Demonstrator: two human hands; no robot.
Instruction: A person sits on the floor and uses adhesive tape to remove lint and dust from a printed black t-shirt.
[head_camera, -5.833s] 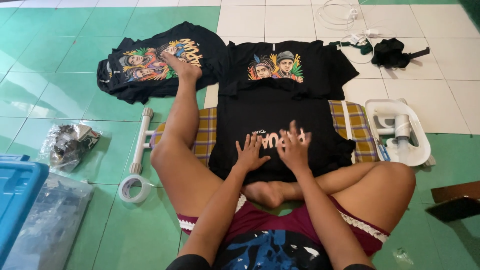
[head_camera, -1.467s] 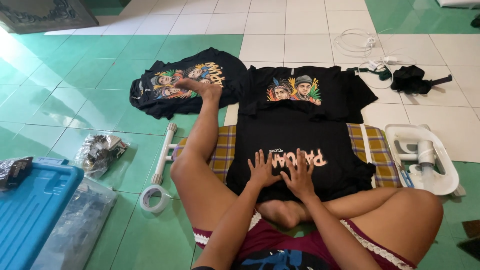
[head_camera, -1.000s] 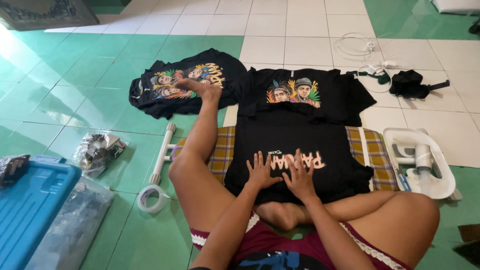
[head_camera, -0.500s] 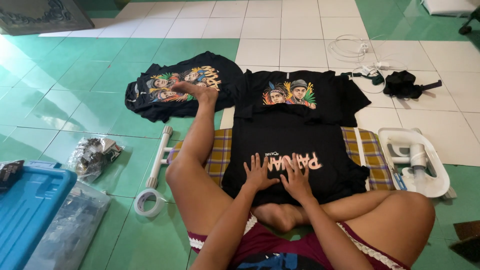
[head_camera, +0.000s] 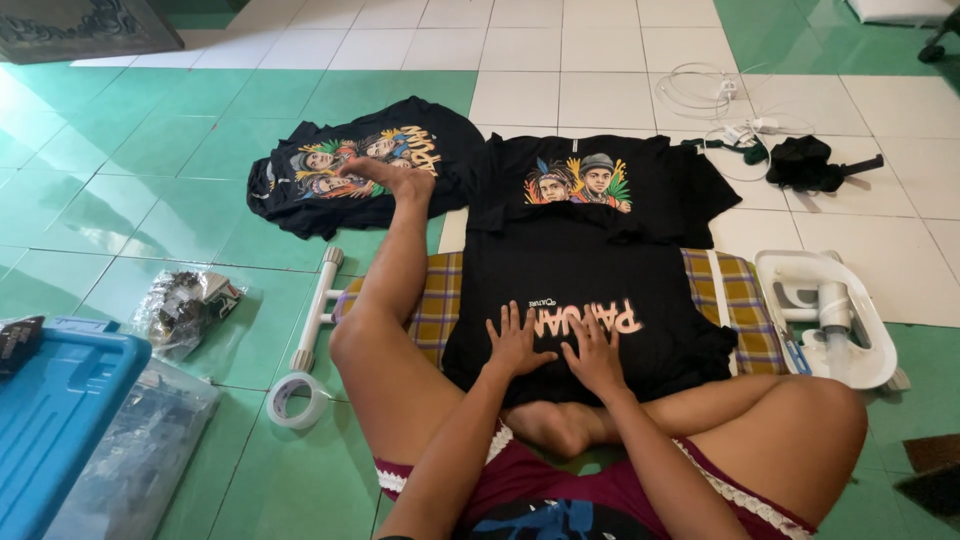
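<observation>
Here both hands, left (head_camera: 517, 342) and right (head_camera: 594, 352), lie flat with fingers spread on the black shirt (head_camera: 580, 290) at centre frame, spread over a plaid cloth (head_camera: 735, 305). It looks smoothed but unfolded, sleeves out. Two printed shirts (head_camera: 355, 160) lie above, also unfolded.

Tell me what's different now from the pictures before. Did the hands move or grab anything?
Hardly anything. Both hands stay flat on the black T-shirt with pale lettering: the left hand and the right hand have only slid slightly, fingers spread, pressing the cloth. Nothing was picked up or let go. The other two printed shirts, the tape roll and the blue bin lie where they were; only the camera shifted.
</observation>
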